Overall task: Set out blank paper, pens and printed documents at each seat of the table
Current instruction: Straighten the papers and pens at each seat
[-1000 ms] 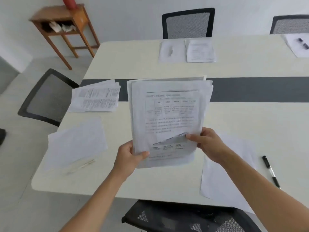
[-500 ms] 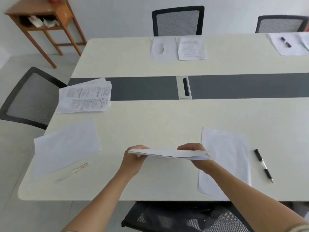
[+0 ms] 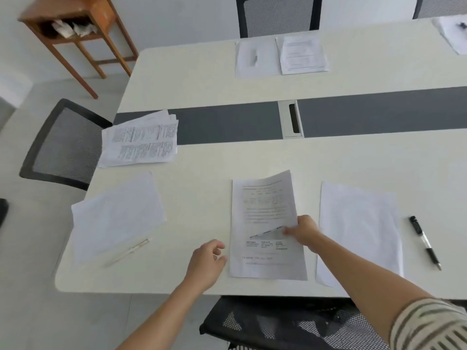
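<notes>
Evidently the step in hand is laying a printed document [image 3: 262,223] at the near seat. It lies on the tabletop [image 3: 353,157] just left of a blank sheet [image 3: 358,231], with a black pen [image 3: 425,242] near that sheet's right side. The right hand [image 3: 303,232] pinches the document's right edge, fingers [image 3: 286,231] closed on the paper. That edge is raised while the left side and bottom lie flat. The left hand [image 3: 206,260] hovers just beside the document's left edge, its fingers [image 3: 219,246] loosely curled round nothing; whether they brush the paper I cannot tell.

The next move, as I judge it, calls for letting the raised edge down flat, squaring the document beside the blank sheet, and letting go. This seat would then have all three items. The seat at the left end looks one item short. A second blank sheet [image 3: 116,215] and a pale pen [image 3: 127,252] lie there, apart from the stack of printed pages [image 3: 140,140] farther up the tabletop. A page from that stack probably belongs there next.

As for containers, the wooden side table [image 3: 101,29] by the wall has an open shelf holding crumpled white things, too blurred to name. The cable slot [image 3: 290,120] in the grey middle strip shows only a dark opening.
</notes>
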Demonstrator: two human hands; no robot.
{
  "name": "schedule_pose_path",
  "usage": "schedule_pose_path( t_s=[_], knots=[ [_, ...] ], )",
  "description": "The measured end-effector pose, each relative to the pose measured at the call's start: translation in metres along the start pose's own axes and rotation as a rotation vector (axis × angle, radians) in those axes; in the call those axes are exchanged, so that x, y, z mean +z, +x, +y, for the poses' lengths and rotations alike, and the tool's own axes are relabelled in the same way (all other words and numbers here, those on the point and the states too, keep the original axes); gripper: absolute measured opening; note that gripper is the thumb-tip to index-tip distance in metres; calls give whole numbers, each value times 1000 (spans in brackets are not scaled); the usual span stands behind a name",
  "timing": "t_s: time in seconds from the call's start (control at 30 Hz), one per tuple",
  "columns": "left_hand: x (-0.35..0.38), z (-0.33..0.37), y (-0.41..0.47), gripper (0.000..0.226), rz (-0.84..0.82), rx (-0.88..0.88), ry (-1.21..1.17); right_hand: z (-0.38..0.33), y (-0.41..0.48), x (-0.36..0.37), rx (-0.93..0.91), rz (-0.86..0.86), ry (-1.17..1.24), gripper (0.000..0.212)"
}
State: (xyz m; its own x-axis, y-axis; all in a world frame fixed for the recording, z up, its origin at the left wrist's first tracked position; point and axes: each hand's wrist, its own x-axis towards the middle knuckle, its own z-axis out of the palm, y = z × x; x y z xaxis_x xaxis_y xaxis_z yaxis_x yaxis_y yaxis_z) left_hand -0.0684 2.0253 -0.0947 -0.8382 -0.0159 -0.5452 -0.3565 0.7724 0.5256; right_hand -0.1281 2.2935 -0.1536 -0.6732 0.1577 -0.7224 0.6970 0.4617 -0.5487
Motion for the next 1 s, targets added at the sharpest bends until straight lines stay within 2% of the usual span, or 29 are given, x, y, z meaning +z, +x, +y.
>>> schedule_pose_path(
  t_s=[0.07, 0.23, 0.27, 0.33, 0.4, 0.47, 0.7, 1.0],
  knots=[
    [12, -3, 0, 32, -56, 33, 105, 1, -1, -4, -2, 48, -115, 25],
    [40, 4, 13, 44, -68, 173, 355, 45, -20, -44, -61, 450, -436, 58],
    [45, 4, 16, 48, -67, 198, 393, 62, -25, -53, -26, 443, -499, 67],
    [56, 3, 20, 59, -94, 223, 473, 94, -32, -62, 61, 322, -612, 84],
    [67, 0, 22, 70, -141, 227, 571, 117, -35, -61, 64, 214, -675, 90],
    [74, -2, 20, 73, -158, 223, 631, 121, -35, -57, 11, 198, -683, 90],
    [76, -3, 17, 69, -131, 236, 577, 104, -25, -48, -104, 191, -740, 86],
    [79, -3, 18, 71, -129, 219, 555, 103, -20, -58, -119, 186, -759, 86]
  ],
)
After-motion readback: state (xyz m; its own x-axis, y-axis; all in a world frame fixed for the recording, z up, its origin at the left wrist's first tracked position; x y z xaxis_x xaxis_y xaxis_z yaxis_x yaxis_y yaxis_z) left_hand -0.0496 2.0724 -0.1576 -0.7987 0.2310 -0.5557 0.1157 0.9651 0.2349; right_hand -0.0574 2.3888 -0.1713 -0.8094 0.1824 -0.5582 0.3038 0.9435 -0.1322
